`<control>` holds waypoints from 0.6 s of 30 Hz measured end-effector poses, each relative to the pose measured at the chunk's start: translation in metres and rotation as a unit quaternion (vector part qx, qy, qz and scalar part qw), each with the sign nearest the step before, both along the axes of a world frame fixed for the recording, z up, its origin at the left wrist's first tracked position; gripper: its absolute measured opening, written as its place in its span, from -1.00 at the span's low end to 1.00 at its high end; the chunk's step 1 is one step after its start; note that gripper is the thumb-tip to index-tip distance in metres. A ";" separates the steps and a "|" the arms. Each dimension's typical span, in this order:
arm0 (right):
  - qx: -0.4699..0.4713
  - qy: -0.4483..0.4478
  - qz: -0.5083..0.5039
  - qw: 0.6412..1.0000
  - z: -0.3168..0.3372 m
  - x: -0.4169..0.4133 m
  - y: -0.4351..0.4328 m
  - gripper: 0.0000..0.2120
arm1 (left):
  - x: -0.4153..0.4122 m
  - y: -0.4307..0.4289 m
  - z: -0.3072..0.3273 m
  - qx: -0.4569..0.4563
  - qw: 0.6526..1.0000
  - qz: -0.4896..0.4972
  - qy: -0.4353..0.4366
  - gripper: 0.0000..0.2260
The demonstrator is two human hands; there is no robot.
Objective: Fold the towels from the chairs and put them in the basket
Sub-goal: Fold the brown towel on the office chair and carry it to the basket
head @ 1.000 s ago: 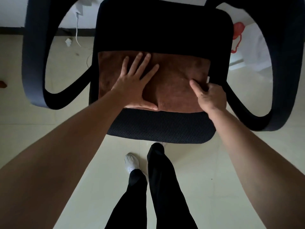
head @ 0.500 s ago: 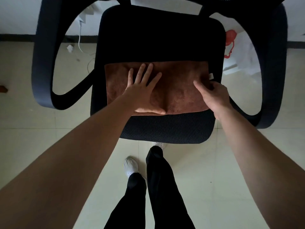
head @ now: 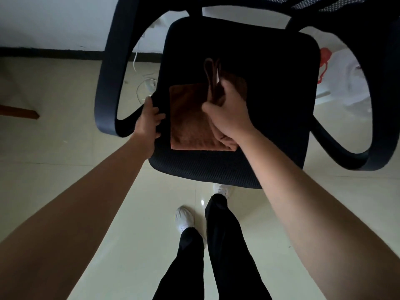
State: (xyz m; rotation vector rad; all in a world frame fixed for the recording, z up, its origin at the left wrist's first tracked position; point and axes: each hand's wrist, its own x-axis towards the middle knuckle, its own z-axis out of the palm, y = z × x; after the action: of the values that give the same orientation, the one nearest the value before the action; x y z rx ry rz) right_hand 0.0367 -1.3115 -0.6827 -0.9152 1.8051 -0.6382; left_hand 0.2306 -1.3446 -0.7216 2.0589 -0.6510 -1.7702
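A soft brown towel (head: 190, 122) lies on the seat of a black office chair with a mesh seat and curved arms (head: 270, 105). The towel sits between the two hands, and part of it is flat on the seat.

The right hand (head: 227, 111) is closed on the right part of the towel. It pinches the cloth and lifts that side up, so a folded loop of brown cloth stands up above the knuckles. A small white tag shows on that raised edge. More brown cloth peeks out past the right hand, on its far side.

The left hand (head: 149, 118) is just to the left of the towel. Its fingers are partly open and curl onto the left edge of the seat, by the place where the chair arm joins it. It is not holding the towel.

Below the hands are two legs in black trousers (head: 225, 245) and white shoes (head: 184, 217) on a pale shiny tile floor (head: 65, 148). Beyond the left hand, a thin white cable (head: 140, 85) lies on the floor.
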 end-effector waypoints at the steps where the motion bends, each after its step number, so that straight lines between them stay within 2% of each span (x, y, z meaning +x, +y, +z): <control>1: 0.006 0.032 0.040 0.999 -0.005 0.015 -0.001 -0.34 | 0.004 -0.002 0.000 0.014 1.000 0.005 0.019 -0.40; 5: 0.053 0.094 0.230 0.967 -0.033 0.061 0.004 -0.20 | 0.014 -0.002 -0.002 0.035 0.998 0.013 0.054 -0.37; 7: 0.064 0.073 0.287 0.953 -0.040 0.061 0.010 -0.15 | 0.015 -0.002 -0.003 0.036 0.997 0.014 0.062 -0.35; 8: 0.062 0.037 0.273 0.959 -0.038 0.055 0.013 -0.20 | 0.016 -0.003 -0.003 0.039 0.997 0.013 0.068 -0.35; 10: 0.023 -0.023 0.207 0.978 -0.035 0.036 0.024 -0.45 | 0.016 -0.004 -0.003 0.033 0.998 0.005 0.061 -0.36; 11: -0.026 0.000 0.173 0.984 -0.036 0.024 0.031 -0.58 | 0.015 -0.003 -0.003 0.023 0.999 -0.005 0.043 -0.37; 12: -0.081 0.060 0.147 0.984 -0.038 0.009 0.038 -0.67 | 0.012 -0.002 -0.003 0.008 1.000 -0.022 0.014 -0.40; 14: -0.151 0.189 0.109 0.964 -0.044 -0.019 0.052 -0.73 | 0.004 0.005 -0.005 -0.051 0.988 -0.115 -0.084 -0.49; 15: -0.169 0.242 0.099 0.951 -0.047 -0.030 0.057 -0.73 | 0.000 0.009 -0.006 -0.081 0.971 -0.178 -0.138 -0.53; 17: -0.152 0.296 0.088 0.939 -0.053 -0.042 0.062 -0.71 | -0.013 0.018 -0.009 -0.093 0.940 -0.258 -0.203 -0.55; 18: -0.112 0.283 0.079 0.949 -0.055 -0.043 0.061 -0.68 | -0.017 0.022 -0.012 -0.075 0.940 -0.265 -0.201 -0.50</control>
State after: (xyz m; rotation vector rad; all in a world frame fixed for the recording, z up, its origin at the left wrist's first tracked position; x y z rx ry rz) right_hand -0.0064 -1.2500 -0.7380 -1.4983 2.1552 -0.5134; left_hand 0.2133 -1.3225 -0.7334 2.2979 -1.5341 -1.4707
